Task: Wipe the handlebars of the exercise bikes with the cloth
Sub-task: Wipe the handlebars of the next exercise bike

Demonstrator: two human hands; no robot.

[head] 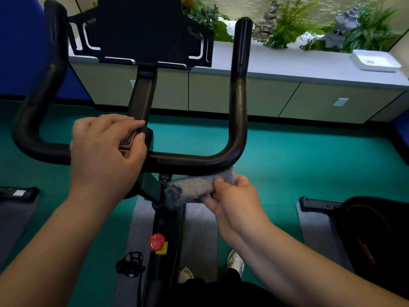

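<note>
The left hand (104, 149) curls around the middle of the smooth, black, U-shaped handlebars (238, 103), beside a red label. The right hand (232, 201) pinches a nubby grey cloth (194, 187), bunched lengthwise, against the underside of the bar's rounded right bend.

Only one view, worn on the head, looking forward and steeply down from close above the handlebars (194, 161). Wide angle: cabinets (243, 96) across the upper frame, green floor (298, 156) and own shoes (235, 261) at bottom centre.
</note>
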